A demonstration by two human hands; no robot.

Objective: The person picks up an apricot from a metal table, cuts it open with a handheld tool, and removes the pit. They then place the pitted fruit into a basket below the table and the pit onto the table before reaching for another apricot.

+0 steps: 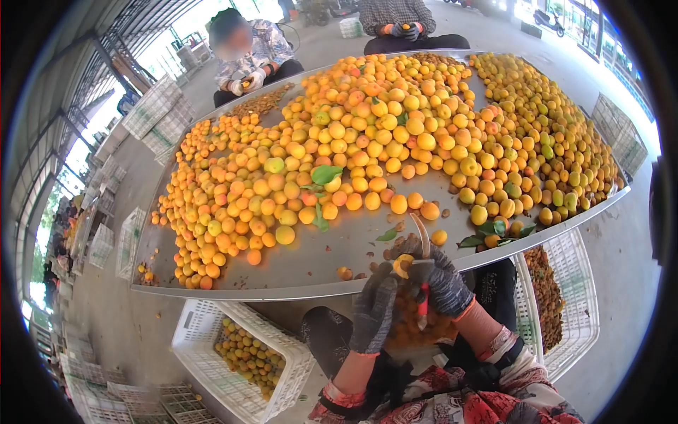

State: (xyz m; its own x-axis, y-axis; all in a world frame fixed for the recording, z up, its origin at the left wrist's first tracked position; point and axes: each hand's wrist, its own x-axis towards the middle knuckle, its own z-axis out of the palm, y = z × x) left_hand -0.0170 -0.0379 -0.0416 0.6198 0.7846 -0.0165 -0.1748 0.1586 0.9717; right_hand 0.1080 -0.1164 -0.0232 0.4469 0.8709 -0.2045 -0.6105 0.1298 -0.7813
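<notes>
My left hand [374, 314], in a dark grey glove, is closed with its fingertips at a cut apricot [402, 266] at the near table edge. The apricot's yellow flesh shows between my two hands. My right hand [445, 284], gloved the same way, wraps around a hand tool [422, 305] with a red part below and a curved metal strip rising above the fist. The tool's middle is hidden by the fingers. Below the hands, orange-brown fruit pieces [417, 321] appear blurred. Just beyond lies a loose apricot [438, 237] on the metal table [339, 256].
Whole apricots [367, 134] heap across the table, with green leaves [326, 174] among them. White crates stand below: one with apricots [247, 357] at left, one with brown pits [542, 300] at right. Two people [258, 49] [409, 28] sit at the far side, holding fruit.
</notes>
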